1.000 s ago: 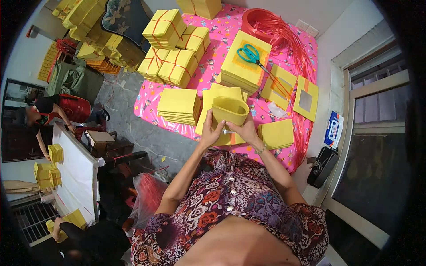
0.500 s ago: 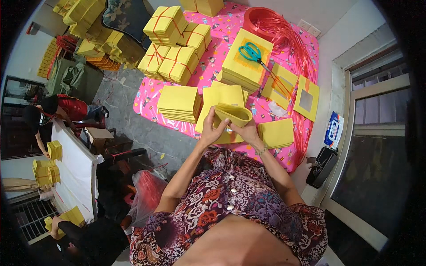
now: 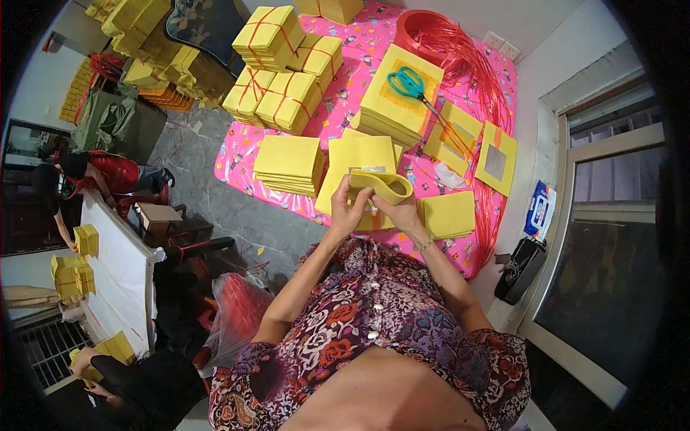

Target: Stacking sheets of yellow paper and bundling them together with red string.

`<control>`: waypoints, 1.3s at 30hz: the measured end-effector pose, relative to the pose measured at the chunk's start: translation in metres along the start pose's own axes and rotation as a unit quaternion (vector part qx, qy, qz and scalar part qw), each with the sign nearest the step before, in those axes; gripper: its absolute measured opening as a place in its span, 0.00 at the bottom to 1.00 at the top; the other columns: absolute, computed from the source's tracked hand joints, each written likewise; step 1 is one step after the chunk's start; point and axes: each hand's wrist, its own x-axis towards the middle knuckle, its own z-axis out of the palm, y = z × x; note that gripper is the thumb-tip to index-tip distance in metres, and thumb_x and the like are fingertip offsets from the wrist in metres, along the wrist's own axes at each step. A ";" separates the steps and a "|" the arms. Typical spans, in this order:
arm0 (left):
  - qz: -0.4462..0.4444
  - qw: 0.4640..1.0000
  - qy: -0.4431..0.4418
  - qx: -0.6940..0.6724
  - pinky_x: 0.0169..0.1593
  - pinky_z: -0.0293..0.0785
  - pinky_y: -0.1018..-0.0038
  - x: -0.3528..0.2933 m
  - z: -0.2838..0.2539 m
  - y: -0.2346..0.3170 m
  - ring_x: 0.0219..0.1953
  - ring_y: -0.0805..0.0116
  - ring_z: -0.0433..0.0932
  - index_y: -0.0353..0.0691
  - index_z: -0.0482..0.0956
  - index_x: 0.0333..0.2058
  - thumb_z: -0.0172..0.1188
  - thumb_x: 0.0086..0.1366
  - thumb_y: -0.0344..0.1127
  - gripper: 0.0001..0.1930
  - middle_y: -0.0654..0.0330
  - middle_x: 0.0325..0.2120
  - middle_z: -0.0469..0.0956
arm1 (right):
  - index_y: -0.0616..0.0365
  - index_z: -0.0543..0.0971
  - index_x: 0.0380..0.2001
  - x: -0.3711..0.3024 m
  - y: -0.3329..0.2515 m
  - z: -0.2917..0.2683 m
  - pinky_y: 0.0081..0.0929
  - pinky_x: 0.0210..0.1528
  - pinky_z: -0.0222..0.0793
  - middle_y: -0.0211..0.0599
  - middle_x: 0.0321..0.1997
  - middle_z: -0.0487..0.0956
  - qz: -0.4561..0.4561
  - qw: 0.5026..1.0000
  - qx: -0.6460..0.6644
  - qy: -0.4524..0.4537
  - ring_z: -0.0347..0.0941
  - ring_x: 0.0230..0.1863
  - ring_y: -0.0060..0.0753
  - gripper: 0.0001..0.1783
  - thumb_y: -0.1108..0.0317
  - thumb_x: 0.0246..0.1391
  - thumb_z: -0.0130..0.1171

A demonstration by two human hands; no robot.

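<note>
Both my hands grip a small bundle of yellow paper sheets [image 3: 392,188], bent over into a curved loop. My left hand [image 3: 349,207] is closed on its left end, thumb pressed inward. Around the right end my right hand [image 3: 399,215] is closed too, its thumb close to the left one. Just beyond the bundle lie flat yellow sheets [image 3: 359,151] with a silvery patch partly behind my hands. A pile of yellow paper [image 3: 287,161] stands to the left, and a lower stack [image 3: 447,215] sits right of my right wrist.
Teal-handled scissors [image 3: 407,83] rest on a tall yellow stack. Tied yellow bundles [image 3: 289,100] stand at the far left of the pink patterned table cover [image 3: 237,161]. Red plastic strands [image 3: 496,129] run down the right side. Co-workers handle yellow bundles at a white table [image 3: 122,266].
The paper bundle in my hands has bent into a tighter curve and its near face has tipped slightly. Both hands keep their hold. At lower left, a co-worker's hands have shifted on yellow paper.
</note>
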 end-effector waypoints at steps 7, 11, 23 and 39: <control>0.005 1.000 0.003 0.004 0.37 0.71 0.78 0.001 0.003 0.007 0.33 0.74 0.75 0.33 0.71 0.41 0.55 0.62 0.25 0.09 0.61 0.30 0.76 | 0.63 0.74 0.45 -0.005 -0.012 0.003 0.22 0.42 0.72 0.32 0.41 0.79 -0.069 0.996 -0.059 0.020 0.75 0.41 0.22 0.19 0.73 0.49 0.63; 0.021 0.999 0.007 0.039 0.35 0.71 0.76 0.003 0.004 0.006 0.32 0.72 0.75 0.33 0.70 0.42 0.56 0.61 0.26 0.10 0.58 0.28 0.75 | 0.62 0.73 0.46 -0.007 -0.016 0.004 0.23 0.44 0.72 0.33 0.43 0.78 -0.074 0.995 -0.061 0.029 0.74 0.43 0.23 0.20 0.72 0.48 0.63; -0.034 0.994 -0.005 0.104 0.31 0.70 0.73 0.013 -0.002 0.011 0.27 0.71 0.73 0.33 0.69 0.38 0.57 0.61 0.31 0.10 0.54 0.26 0.75 | 0.65 0.76 0.44 0.000 -0.027 0.005 0.25 0.42 0.73 0.36 0.41 0.80 -0.058 0.996 -0.068 0.026 0.76 0.40 0.25 0.19 0.69 0.49 0.64; -0.348 0.924 -0.092 -0.131 0.37 0.77 0.72 0.061 -0.019 -0.007 0.37 0.67 0.78 0.29 0.66 0.48 0.55 0.65 0.34 0.18 0.52 0.39 0.76 | 0.67 0.69 0.52 0.032 -0.039 -0.007 0.24 0.46 0.72 0.42 0.47 0.76 0.178 0.983 0.039 -0.026 0.75 0.46 0.29 0.26 0.62 0.54 0.59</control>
